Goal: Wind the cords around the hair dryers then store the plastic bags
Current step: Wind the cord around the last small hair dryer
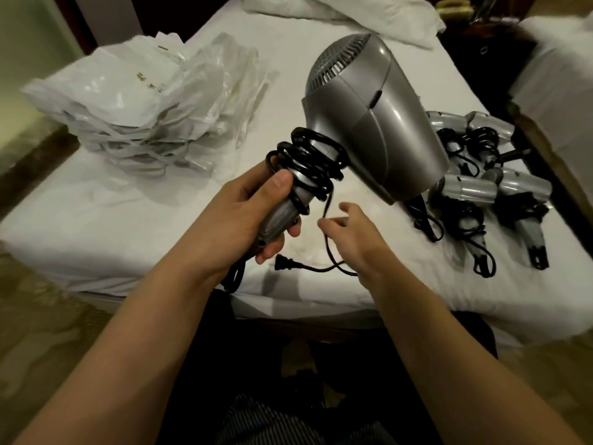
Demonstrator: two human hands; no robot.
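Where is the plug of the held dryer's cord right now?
The plug lies on the white bed near its front edge, just below the left hand and left of the right hand.

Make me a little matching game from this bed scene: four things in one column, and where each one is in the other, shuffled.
Things:
1. silver hair dryer
2. plug
3. pile of plastic bags
4. other hair dryers

Places:
A. heaped on the bed's far left
B. gripped by the handle in the left hand
C. lying together at the bed's right edge
D. dangling loose just below the left hand

Pairs: 1-B, 2-D, 3-A, 4-C
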